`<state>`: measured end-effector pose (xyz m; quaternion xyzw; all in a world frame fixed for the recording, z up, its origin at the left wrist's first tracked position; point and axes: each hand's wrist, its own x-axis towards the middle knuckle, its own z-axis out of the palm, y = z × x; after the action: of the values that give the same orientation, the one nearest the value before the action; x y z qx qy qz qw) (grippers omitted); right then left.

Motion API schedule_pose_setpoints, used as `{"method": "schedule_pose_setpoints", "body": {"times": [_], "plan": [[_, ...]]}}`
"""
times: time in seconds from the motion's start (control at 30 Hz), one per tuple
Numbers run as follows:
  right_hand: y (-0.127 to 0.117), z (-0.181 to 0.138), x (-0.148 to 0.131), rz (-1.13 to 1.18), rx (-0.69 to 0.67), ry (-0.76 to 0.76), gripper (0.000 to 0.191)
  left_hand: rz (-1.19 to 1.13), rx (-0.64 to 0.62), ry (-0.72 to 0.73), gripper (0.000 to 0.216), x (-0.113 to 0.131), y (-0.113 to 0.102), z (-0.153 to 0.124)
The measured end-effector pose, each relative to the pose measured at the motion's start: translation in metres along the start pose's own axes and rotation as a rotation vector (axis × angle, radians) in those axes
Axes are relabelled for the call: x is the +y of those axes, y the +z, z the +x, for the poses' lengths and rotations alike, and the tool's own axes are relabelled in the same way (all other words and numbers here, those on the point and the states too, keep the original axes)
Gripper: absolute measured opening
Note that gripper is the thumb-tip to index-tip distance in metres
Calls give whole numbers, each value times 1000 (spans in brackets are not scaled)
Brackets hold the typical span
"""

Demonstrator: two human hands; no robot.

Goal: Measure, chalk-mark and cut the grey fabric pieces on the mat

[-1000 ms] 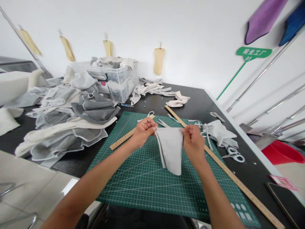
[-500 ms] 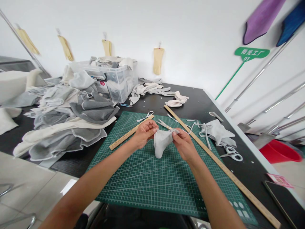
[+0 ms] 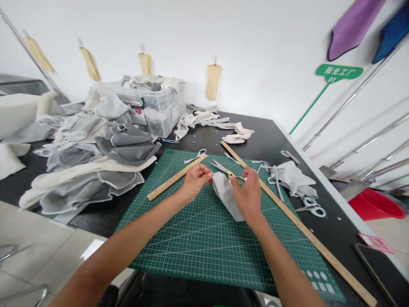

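01 marks a sign (image 3: 339,71), 45L a bin (image 3: 163,115); left hand (image 3: 195,182) pinches gray cloth (image 3: 224,192), grip unclear in right hand (image 3: 249,196).

Sign, green (image 3: 339,71), on a slim green stem, right side: four white Chinese characters, 阳光工厂, with the number 01 beneath. Storage box, clear plastic (image 3: 162,123), on the bench (image 3: 262,128): front label bearing a red round mark (image 3: 138,111) that reads 45L in white; other print on the label too small to read. Card, pink (image 3: 376,243), at the bench's right edge: printed, illegible. Short ruler (image 3: 177,177) and long ruler (image 3: 297,217), both wooden: graduated, figures too fine to read.
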<state>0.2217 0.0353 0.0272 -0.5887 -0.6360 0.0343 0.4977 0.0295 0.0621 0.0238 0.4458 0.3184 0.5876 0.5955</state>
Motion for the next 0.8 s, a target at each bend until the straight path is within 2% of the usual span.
{"method": "schedule_pose_setpoints", "body": {"times": [0.07,0.13,0.2,0.33,0.5,0.67,0.8], "plan": [[4,-9,-11,58,-40,-103,34,-11,4,-24,39,-4,3,-3],[7,-18,-22,157,-140,-153,18,-25,1,-39,40,-6,6,-6],[9,-24,-30,191,-173,-185,12,-44,-18,-66,45,-6,8,-9],[9,-27,-34,211,-128,-226,12,-58,-69,-79,49,-4,12,-13],[10,-25,-33,284,-96,-120,8,-40,-47,-42,47,-5,12,-12],[13,-25,-27,384,-130,49,26,-18,-56,-26,46,-7,12,-12],[14,-24,-24,387,-184,72,18,-4,-56,-24,44,-4,12,-13]]}}
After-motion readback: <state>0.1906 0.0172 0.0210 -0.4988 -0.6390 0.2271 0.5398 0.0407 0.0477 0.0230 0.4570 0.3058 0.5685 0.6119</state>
